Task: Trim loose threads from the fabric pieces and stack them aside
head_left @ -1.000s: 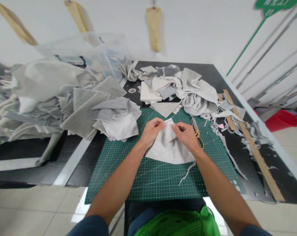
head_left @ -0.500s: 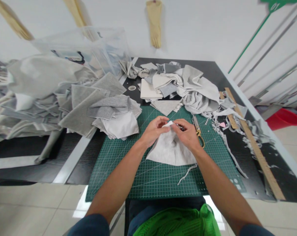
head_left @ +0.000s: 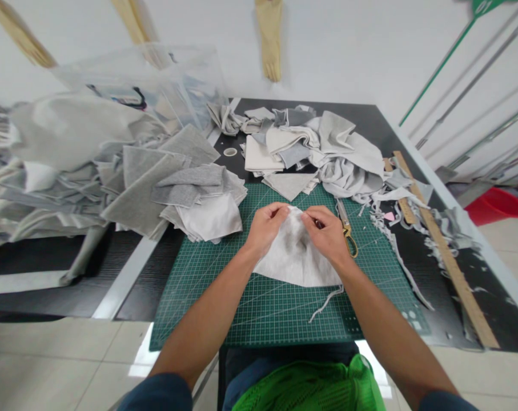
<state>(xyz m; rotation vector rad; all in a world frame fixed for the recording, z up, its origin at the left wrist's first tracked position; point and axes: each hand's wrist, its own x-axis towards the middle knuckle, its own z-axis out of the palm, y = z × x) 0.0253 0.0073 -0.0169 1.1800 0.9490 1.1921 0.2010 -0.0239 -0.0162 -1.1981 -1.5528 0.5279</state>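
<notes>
A pale grey piece of fabric lies on the green cutting mat, its far edge lifted. My left hand pinches that edge on the left, fingers closed on the cloth. My right hand pinches the same edge on the right, close to the left hand. A thin grey strip trails from the fabric toward me. Gold-handled scissors lie on the mat just right of my right hand.
Stacks of grey cut fabric lie left of the mat. A heap of crumpled cloth lies behind it. A wooden ruler runs along the right side among scraps. A clear plastic box stands at the back left.
My hands have drawn slightly apart along the fabric's lifted edge and the cloth now bulges between them. The view has shifted a little.
</notes>
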